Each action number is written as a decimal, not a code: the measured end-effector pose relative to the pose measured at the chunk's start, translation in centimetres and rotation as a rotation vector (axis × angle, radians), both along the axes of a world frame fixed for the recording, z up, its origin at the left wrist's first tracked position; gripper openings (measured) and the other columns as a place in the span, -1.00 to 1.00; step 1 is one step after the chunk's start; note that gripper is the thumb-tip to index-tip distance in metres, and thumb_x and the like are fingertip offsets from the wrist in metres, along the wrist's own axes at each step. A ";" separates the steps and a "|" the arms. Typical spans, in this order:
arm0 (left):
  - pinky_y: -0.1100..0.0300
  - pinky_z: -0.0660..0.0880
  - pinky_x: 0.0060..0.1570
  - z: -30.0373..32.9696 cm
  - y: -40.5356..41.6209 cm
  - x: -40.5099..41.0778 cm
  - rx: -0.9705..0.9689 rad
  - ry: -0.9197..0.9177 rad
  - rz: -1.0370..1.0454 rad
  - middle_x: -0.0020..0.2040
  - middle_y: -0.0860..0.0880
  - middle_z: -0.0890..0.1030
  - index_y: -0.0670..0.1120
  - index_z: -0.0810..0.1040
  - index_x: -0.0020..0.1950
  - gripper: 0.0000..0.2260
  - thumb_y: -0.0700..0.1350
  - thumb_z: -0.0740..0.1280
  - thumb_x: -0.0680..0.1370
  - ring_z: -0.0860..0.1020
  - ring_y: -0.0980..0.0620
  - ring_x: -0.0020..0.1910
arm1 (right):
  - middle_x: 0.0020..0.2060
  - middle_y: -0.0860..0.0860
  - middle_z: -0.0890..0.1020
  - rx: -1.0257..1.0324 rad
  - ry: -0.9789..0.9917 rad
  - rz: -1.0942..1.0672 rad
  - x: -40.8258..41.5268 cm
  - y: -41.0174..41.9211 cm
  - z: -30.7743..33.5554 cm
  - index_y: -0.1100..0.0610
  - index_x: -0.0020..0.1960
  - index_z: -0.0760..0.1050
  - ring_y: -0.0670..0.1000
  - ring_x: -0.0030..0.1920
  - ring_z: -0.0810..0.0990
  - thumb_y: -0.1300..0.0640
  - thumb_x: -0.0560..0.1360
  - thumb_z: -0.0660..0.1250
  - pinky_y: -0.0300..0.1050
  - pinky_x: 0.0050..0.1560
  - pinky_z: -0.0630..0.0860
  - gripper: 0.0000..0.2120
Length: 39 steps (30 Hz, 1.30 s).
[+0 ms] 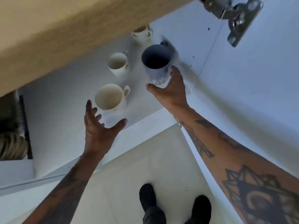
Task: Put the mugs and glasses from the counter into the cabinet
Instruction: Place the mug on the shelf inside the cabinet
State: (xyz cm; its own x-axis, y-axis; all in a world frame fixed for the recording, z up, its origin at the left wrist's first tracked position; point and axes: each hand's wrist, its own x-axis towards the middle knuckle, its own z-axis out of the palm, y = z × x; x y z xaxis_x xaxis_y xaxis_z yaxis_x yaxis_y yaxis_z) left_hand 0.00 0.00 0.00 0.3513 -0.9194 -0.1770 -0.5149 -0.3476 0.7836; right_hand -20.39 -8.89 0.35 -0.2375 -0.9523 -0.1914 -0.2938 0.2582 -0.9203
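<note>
A dark blue mug with a white pattern near its base stands on the white cabinet shelf. My right hand wraps its lower part, thumb on the left and fingers on the right. A cream mug sits at the shelf's front. My left hand hovers just in front of it with fingers spread, not touching it. Two more cream mugs stand behind, one in the middle and one at the back, partly hidden by the board above.
A wood-coloured board overhangs the shelf at the upper left. The open white cabinet door with its metal hinge stands at the right. Below are a pale floor and my dark shoes.
</note>
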 end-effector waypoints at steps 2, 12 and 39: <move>-0.03 0.48 0.30 -1.1 -1.1 0.0 -0.061 0.022 -0.025 0.53 -0.02 0.30 0.08 0.02 0.59 0.04 -0.02 0.62 0.30 0.43 -0.04 0.41 | 0.42 0.04 0.36 -0.094 -0.016 -0.035 0.9 -1.5 -0.7 0.11 0.51 0.11 0.04 0.38 0.40 0.03 0.26 0.59 0.02 0.35 0.42 -0.02; 0.56 0.48 -0.25 -2.9 -3.9 -0.4 -0.194 -0.017 -0.080 0.35 0.02 0.50 0.11 0.23 0.48 -0.21 0.03 0.58 0.36 0.57 0.46 -0.04 | 0.30 0.02 0.48 -0.339 0.110 -0.183 -0.2 -2.7 -2.8 0.15 0.38 0.28 0.03 0.23 0.55 -0.02 0.18 0.60 0.07 0.08 0.60 -0.12; 0.08 0.62 -0.07 -0.5 -16.1 -5.8 -0.051 -0.230 -0.555 0.13 -0.04 0.60 -0.05 0.37 0.35 -0.36 -0.14 0.60 0.36 0.66 0.07 -0.14 | 0.21 -0.10 0.47 -0.244 0.130 -0.220 -1.2 2.3 -2.9 -0.02 0.25 0.24 0.00 0.15 0.54 -0.14 0.16 0.62 0.01 -0.02 0.63 -0.18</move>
State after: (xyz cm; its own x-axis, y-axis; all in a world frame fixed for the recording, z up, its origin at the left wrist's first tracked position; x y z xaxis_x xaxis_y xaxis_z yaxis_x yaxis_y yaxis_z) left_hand -5.82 -16.11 -0.49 -0.1594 -0.9817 -0.1042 -0.7669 0.0566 0.6393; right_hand -21.61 -6.59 -2.52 -0.4496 -0.8896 0.0806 -0.3743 0.1057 -0.9213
